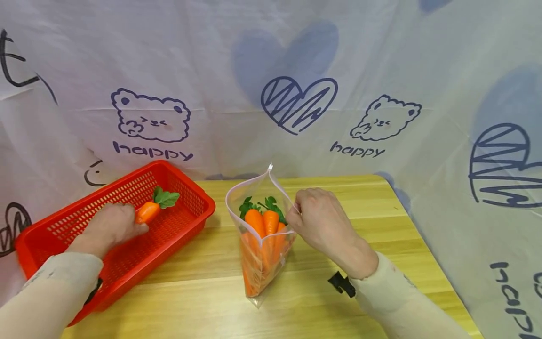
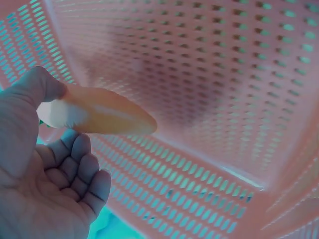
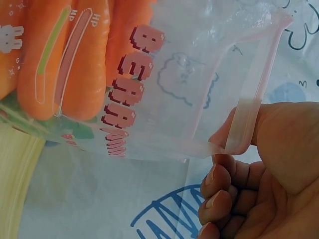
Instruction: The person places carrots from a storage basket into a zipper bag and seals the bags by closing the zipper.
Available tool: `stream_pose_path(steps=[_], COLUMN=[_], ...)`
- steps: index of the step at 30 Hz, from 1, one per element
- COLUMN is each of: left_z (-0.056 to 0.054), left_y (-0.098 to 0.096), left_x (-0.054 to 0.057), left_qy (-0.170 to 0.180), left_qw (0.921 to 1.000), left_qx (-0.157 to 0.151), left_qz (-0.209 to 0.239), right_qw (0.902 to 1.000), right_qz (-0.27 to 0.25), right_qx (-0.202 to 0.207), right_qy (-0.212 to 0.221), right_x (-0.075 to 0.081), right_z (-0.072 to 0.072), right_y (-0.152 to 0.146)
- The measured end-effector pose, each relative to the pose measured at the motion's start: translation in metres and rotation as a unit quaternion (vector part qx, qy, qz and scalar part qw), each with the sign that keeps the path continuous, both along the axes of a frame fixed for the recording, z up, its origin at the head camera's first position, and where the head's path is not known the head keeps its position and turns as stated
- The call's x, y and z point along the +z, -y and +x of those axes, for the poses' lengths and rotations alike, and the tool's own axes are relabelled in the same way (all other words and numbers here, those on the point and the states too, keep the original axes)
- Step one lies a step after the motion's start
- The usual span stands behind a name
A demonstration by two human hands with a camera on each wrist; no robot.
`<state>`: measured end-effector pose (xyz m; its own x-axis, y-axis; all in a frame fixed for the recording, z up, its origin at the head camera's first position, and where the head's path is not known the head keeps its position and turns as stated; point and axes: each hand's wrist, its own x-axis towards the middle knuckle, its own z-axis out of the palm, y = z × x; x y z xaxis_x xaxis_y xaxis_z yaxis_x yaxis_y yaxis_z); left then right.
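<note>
Inside the red basket [image 1: 186, 230], my left hand [image 1: 112, 226] pinches an orange carrot [image 1: 148, 213] with green leaves between thumb and fingers. The left wrist view shows the carrot [image 2: 104, 112] tapering to its bare tip, its leaves mostly hidden behind the left hand [image 2: 55, 164]. On the table, a clear zip bag [image 1: 258, 263] stands with its mouth spread, holding several carrots [image 1: 254, 221] with leafy tops upward. My right hand [image 1: 322, 226] pinches the bag's right rim. In the right wrist view the right hand [image 3: 259, 174] grips the pink-edged bag [image 3: 199, 124] between thumb and forefinger.
The wooden table [image 1: 203, 301] bears the basket at left and the bag near its middle. Behind it hangs a pale cloth [image 1: 220, 94] printed with hearts and bears. A black strap piece [image 1: 342, 284] sticks out at the right wrist.
</note>
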<state>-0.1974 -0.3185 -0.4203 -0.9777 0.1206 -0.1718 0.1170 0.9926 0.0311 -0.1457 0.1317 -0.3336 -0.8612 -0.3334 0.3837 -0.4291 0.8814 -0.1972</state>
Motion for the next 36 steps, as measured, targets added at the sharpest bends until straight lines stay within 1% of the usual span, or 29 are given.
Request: stream_pose_path(steps=[3,10,14,18,21,26,30,36], left_z=[-0.001,-0.001,0.002,0.005,0.007,0.012,0.017,0.027], left_y=[-0.005,-0.013,-0.019,-0.030,-0.037,-0.044,-0.050,-0.065], left_x=[0.007,0.028,0.037,0.044,0.049,0.059,0.071,0.096], left_qy=[-0.024,-0.045,-0.075,-0.105,-0.119,-0.129,-0.135,-0.152], left_qw=[0.9996,0.9989,0.9965,0.9931,0.9913,0.9903,0.9900,0.9876], left_qx=[-0.011,-0.004,-0.014,-0.027,-0.033,-0.027,-0.024,-0.033], left_qz=[-0.014,-0.016,-0.034,-0.046,-0.045,-0.043,-0.030,-0.020], right_qw=[1.0000,1.0000,1.0000,0.9999,0.9998,0.9999,0.9999,1.0000], right_qz=[0.000,0.000,-0.001,-0.004,-0.005,-0.006,-0.006,-0.008], right_qx=[-0.001,-0.002,-0.005,-0.007,-0.007,-0.004,-0.002,-0.001], right_qy=[0.000,0.000,0.005,0.013,0.017,0.012,0.008,0.005], right_x=[0.000,0.002,0.004,0.005,0.006,0.005,0.005,0.006], right_z=[0.000,-0.001,-0.002,-0.002,-0.002,-0.001,-0.001,0.000], right_y=[0.000,0.000,0.000,0.000,0.000,-0.001,-0.002,-0.002])
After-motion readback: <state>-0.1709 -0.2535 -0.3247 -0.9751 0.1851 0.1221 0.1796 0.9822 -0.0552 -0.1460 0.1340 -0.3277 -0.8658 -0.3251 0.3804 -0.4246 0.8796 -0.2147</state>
